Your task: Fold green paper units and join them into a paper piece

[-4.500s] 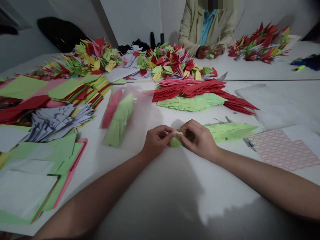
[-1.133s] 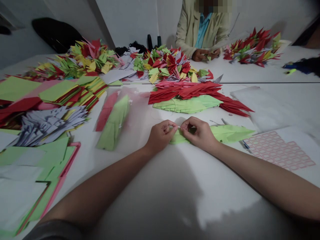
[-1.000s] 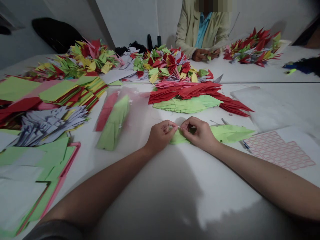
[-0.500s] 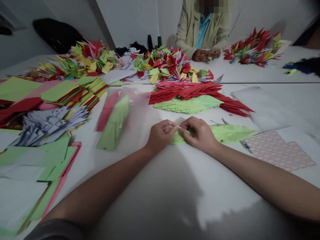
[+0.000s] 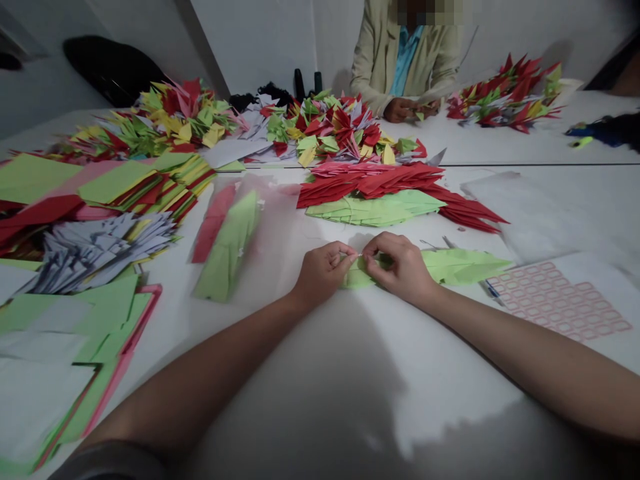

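Observation:
My left hand (image 5: 323, 270) and my right hand (image 5: 400, 265) meet above a strip of folded green paper (image 5: 463, 267) lying on the table. Both hands are closed in a pinch, fingertips almost touching. Something tiny and pale shows between them, too small to name. The green paper stretches out to the right from under my right hand, which hides its middle. Just beyond lies a stack of folded light green paper (image 5: 373, 208), with folded red paper (image 5: 400, 181) behind it.
A sheet of red-outlined labels (image 5: 565, 300) lies right, beside a clear plastic bag (image 5: 540, 207). Another plastic bag (image 5: 273, 247) with folded paper is left. Colored paper stacks (image 5: 110, 313) fill the left side. Across the table, a person (image 5: 425, 60) handles paper near heaped folded pieces (image 5: 340, 127).
My right hand has shifted very slightly, its fingertips still close to those of my left hand. The things on the table lie as before.

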Demonstrator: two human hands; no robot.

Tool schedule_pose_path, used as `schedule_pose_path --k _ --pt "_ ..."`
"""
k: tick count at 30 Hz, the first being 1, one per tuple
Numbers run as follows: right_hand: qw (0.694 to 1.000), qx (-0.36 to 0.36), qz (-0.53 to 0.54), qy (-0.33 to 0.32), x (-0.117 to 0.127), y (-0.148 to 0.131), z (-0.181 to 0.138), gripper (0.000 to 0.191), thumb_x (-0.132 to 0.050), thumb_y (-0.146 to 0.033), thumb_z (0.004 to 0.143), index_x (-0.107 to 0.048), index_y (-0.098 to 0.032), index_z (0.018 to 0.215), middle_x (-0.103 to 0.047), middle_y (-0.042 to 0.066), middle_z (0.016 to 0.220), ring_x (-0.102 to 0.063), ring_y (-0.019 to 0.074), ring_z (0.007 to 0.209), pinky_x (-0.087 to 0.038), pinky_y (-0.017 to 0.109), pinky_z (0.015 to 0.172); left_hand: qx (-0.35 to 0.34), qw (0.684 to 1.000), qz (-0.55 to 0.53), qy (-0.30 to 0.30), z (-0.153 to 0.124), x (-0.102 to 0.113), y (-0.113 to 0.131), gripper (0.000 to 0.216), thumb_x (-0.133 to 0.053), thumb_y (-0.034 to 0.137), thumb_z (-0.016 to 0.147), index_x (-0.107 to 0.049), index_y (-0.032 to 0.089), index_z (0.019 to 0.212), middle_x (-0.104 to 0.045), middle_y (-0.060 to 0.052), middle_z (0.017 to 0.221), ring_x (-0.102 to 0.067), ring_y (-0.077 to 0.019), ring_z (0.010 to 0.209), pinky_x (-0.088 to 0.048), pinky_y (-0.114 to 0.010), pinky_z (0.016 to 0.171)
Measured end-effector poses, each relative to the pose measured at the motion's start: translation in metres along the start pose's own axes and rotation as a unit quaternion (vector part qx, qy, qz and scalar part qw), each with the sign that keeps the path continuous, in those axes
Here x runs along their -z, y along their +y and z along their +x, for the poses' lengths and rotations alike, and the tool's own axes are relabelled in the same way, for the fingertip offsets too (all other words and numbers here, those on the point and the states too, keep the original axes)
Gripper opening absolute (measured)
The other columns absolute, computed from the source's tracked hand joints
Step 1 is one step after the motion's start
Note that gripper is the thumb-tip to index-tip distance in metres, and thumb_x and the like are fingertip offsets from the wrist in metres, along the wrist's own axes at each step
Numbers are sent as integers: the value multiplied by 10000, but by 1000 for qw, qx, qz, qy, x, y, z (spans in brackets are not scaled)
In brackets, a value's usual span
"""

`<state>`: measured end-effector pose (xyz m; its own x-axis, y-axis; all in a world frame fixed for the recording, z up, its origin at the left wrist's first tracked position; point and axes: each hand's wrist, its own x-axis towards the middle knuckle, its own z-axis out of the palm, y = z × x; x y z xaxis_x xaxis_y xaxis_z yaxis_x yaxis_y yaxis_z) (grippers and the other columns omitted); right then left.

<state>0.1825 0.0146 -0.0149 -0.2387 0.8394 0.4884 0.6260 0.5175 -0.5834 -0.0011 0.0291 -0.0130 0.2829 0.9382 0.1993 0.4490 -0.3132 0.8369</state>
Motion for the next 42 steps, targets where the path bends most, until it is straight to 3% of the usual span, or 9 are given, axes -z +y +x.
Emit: schedule_pose_path --k 9,17,21,25,27,31,35,40,42 --pt "1000 8 11 27 2 -8 1 53 -561 -159 772 -580 -195 739 -621 12 743 -567 161 720 -420 307 693 -40 999 20 -17 1 5 5 154 -573 311 831 -636 175 792 -286 91 470 -271 -64 456 -264 -208 505" --pt "990 -90 44 99 15 3 8 124 -522 -272 862 -621 -201 836 -640 28 838 -572 162 780 -440 268 618 5 1000 -18 16 4 5 -4 155 -595 332 822 -628 186 781 -237 80 492 -244 -69 473 -220 -206 481" --pt "999 -46 10 11 17 -1 8 269 -503 -408 895 -617 -201 1023 -657 63 987 -601 202 926 -475 334 785 22 994 -98 33 6 4 -8 172 -584 368 837 -598 197 850 -339 61 584 -305 -65 490 -238 -199 469" --pt "991 10 -66 -118 17 -5 6 832 -673 -600 707 -381 -190 1370 -611 129 1195 -569 312 1089 -430 483 930 4 985 -138 108 7 4 -11 281 -588 324 834 -536 232 1095 -536 -7 982 -429 -59 578 -358 -202 529" --pt "982 23 -100 -157 16 -4 5 929 -694 -582 693 -282 -189 1427 -620 135 1179 -568 325 1093 -403 515 958 -14 982 -116 147 8 4 -14 310 -580 292 832 -519 232 1129 -542 -41 1118 -505 -97 717 -424 -222 623" --pt "979 25 -113 -167 14 0 3 781 -644 -451 780 -279 -196 1423 -636 127 1139 -585 294 1072 -410 479 961 -50 986 -71 139 8 5 -17 304 -514 257 856 -524 245 1160 -546 -56 1204 -538 -186 1030 -463 -320 845" --pt "986 14 -92 -137 19 -1 6 733 -643 -433 783 -310 -218 1400 -624 115 1180 -594 291 1063 -430 458 927 -121 987 -8 107 6 7 -16 422 -532 219 816 -485 247 1235 -498 -68 1295 -461 -238 1220 -387 -423 1021" --pt "993 -46 -61 -87 27 -6 10 610 -654 -421 768 -417 -227 1296 -633 88 1163 -624 250 921 -476 371 779 -182 961 57 203 4 10 -10 739 -513 102 712 -296 238 1405 -301 -99 1481 -314 -283 1356 -328 -475 1081" --pt "994 -68 -30 -82 29 -6 12 525 -648 -430 768 -467 -227 1217 -641 72 1137 -624 225 875 -476 334 727 -186 965 77 169 5 11 -7 756 -506 71 680 -337 250 1395 -337 -88 1471 -407 -268 1283 -412 -429 1011"
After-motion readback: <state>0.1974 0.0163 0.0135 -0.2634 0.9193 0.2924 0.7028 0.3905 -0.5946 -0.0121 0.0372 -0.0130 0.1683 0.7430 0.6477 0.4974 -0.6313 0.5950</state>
